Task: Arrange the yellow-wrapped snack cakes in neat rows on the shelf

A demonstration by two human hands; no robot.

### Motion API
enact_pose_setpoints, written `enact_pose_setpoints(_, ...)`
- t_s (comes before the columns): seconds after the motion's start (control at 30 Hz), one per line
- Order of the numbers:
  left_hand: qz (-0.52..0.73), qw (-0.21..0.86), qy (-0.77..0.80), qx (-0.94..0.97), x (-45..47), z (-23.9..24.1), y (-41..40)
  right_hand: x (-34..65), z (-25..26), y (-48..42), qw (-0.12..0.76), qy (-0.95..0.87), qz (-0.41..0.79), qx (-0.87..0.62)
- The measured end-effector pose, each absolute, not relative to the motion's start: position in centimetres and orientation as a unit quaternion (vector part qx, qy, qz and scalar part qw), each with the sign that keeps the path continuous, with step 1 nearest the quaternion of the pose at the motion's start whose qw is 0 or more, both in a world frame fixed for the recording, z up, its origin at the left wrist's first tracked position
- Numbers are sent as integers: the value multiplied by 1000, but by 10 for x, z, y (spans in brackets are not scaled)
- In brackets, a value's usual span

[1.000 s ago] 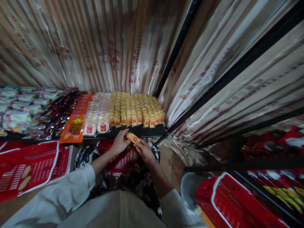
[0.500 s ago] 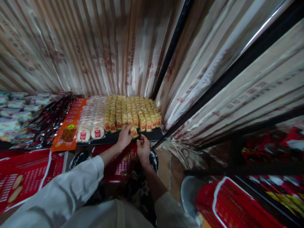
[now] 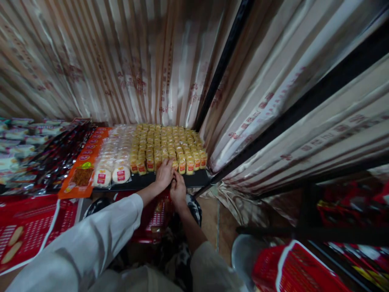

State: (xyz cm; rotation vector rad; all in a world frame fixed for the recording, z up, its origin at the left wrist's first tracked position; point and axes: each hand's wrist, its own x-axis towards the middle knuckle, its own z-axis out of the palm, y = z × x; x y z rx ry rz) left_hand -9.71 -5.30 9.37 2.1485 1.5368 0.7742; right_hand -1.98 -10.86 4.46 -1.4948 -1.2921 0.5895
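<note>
Head view: your left hand (image 3: pixel 164 174) and right hand (image 3: pixel 178 188) meet at the near edge of the black shelf (image 3: pixel 199 179), right of its middle. Between them sits one yellow packet (image 3: pixel 175 165), at the front of the block of yellow packets (image 3: pixel 170 142), touching its neighbours on both sides. Your left fingers curl over the packet's top and left side. Your right fingertips close on its near edge from below, so both hands are pinching it. How hard they press cannot be told at this size.

As I judge it, you are seating this packet in the front row, and it is almost home. Letting go calls for the packet to stand upright and level with the row. Ease the fingers off without dragging the packets beside it, which stand tightly together.

Just left of the block lie round white packets (image 3: pixel 120 174), then a flat orange packet (image 3: pixel 80 178) hanging over the shelf edge. Farther left are dark and pale wrapped goods. Below your hands stands a red basket (image 3: pixel 153 213), a second red basket (image 3: pixel 27 227) lies near left, and a third (image 3: pixel 291 267) is near right. Striped foil sheeting (image 3: pixel 121 61) hangs behind the shelf, and a black post (image 3: pixel 225 61) rises on the right.
</note>
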Motion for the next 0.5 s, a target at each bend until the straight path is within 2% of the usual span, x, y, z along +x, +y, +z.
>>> enact_pose_setpoints(0.17, 306, 198, 535, 762, -98, 84, -53, -17, 39, -103, 510, -550, 222, -623)
enact_pose_setpoints(0.37, 281, 189, 543, 768, -100, 71, -47, -12, 31, -96, 482, -568, 203, -635)
enact_pose_setpoints(0.5, 292, 218, 553, 749, -97, 81, -51, -11, 28, -94, 481, -568, 209, -634)
